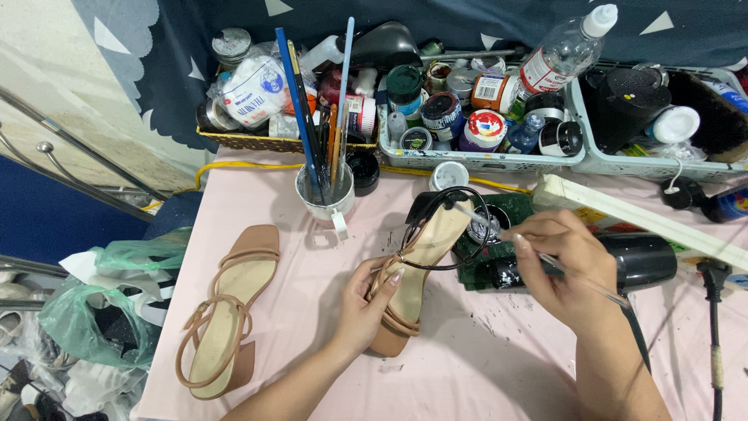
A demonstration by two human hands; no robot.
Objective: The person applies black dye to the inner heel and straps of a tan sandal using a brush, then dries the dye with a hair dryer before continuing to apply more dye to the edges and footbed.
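My left hand [366, 300] grips a tan strappy sandal [425, 249] by its front straps and holds it tilted above the pink table [483, 359]. The sandal's heel end is dark and a thin black ankle strap loops around it. My right hand [565, 269] holds a thin paintbrush [499, 228], with its tip close to the sandal's heel end. The matching tan sandal [226, 312] lies flat on the table to the left, apart from both hands.
A white cup [326, 199] with several brushes stands behind the sandal. Trays [483, 160] of paint jars, tins and a clear bottle [565, 51] line the back. A black hair dryer [647, 261] and its cord lie at right. Plastic bags [101, 312] sit off the table's left edge.
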